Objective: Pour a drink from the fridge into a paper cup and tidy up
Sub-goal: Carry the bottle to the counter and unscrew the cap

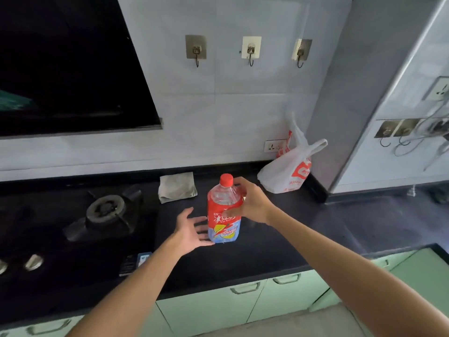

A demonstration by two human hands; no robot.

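Observation:
A large plastic drink bottle (222, 215) with a red cap and a red and blue label stands upright on the black countertop (267, 249). My right hand (250, 203) grips its upper part, thumb on the front of the label and fingers curled round behind the shoulder. My left hand (190, 228) is spread beside the bottle's lower left side, fingers straight, the fingertips close to or touching the base. No paper cup is in view.
A folded grey cloth (177, 187) lies behind the bottle. A white plastic bag with red print (289, 171) sits in the back corner. The gas hob (107, 211) is to the left, with the dark range hood (68, 64) above. Green cabinets (243, 307) run below the counter.

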